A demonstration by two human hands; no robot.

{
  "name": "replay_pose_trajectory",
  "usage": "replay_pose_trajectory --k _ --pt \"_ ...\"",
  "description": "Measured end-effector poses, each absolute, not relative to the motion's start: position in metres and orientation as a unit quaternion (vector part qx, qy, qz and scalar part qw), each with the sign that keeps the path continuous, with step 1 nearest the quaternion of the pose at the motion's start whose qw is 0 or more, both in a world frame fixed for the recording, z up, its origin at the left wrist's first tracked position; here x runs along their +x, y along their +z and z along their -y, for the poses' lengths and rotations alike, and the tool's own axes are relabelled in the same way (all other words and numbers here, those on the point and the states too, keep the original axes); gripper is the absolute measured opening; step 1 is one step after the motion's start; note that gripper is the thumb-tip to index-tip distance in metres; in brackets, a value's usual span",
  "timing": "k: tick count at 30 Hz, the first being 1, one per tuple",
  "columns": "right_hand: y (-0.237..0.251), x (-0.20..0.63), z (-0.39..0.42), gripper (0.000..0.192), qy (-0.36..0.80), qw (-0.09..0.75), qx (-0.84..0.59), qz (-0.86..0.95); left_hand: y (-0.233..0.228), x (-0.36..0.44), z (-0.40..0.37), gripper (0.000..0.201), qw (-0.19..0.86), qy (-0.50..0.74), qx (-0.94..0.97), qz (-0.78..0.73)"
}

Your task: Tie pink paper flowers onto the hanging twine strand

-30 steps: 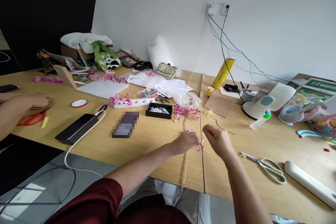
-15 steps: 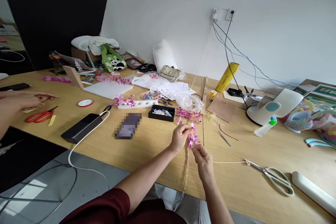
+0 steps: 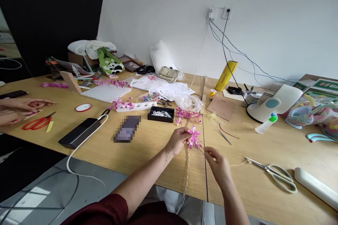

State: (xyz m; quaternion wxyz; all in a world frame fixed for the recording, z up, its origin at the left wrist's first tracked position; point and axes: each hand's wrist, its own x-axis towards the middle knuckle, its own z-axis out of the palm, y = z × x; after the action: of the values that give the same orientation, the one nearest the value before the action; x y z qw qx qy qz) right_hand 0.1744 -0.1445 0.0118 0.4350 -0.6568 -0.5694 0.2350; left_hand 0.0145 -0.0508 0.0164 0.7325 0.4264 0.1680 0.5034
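My left hand [image 3: 179, 141] is closed in a pinch on a small spray of pink flowers [image 3: 194, 137], held just above the table near its front edge. A braided pale cord [image 3: 187, 172] hangs below the flowers and over the edge. To the right, my right hand [image 3: 218, 164] pinches a thin thread at the lower side of the spray; the exact point between its fingertips is hard to see. Pale yellow thread [image 3: 237, 164] continues from behind this hand toward the scissors [image 3: 277, 175]. More pink flowers [image 3: 188, 114] lie just beyond my left hand.
A black tray [image 3: 161, 114] of small pieces, a phone [image 3: 127, 129] and a black power bank [image 3: 79, 133] lie to the left. Tweezers [image 3: 225, 137] and a white fan [image 3: 271, 103] are right. Another person's hands [image 3: 29, 107] work at far left, near red-handled scissors [image 3: 38, 122].
My right hand has moved right and slightly down, away from the flowers, drawing the thread outward. The spray is turned more open in my left hand. The other person's hands have shifted lower.
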Motion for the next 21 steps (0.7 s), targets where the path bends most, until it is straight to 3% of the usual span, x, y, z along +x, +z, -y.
replay_pose_trajectory --k 3,6,11,16,21 --pt "0.033 0.183 0.158 0.036 0.109 0.394 -0.704 0.580 0.014 0.013 0.051 0.023 0.757 0.489 0.403 -0.159" --pt "0.052 0.175 0.164 0.036 0.084 0.408 -0.697 0.584 0.010 0.015 0.051 0.025 0.768 0.481 0.385 -0.176" --pt "0.046 0.147 0.144 0.026 0.248 0.518 -0.601 0.555 0.012 0.020 0.054 0.025 0.754 0.483 0.404 -0.187" --pt "0.031 0.130 0.120 0.029 0.418 0.607 -0.509 0.445 0.018 0.023 0.058 0.018 0.732 0.500 0.431 -0.167" --pt "0.026 0.125 0.115 0.024 0.453 0.663 -0.469 0.368 0.017 0.027 0.059 0.017 0.696 0.516 0.461 -0.193"
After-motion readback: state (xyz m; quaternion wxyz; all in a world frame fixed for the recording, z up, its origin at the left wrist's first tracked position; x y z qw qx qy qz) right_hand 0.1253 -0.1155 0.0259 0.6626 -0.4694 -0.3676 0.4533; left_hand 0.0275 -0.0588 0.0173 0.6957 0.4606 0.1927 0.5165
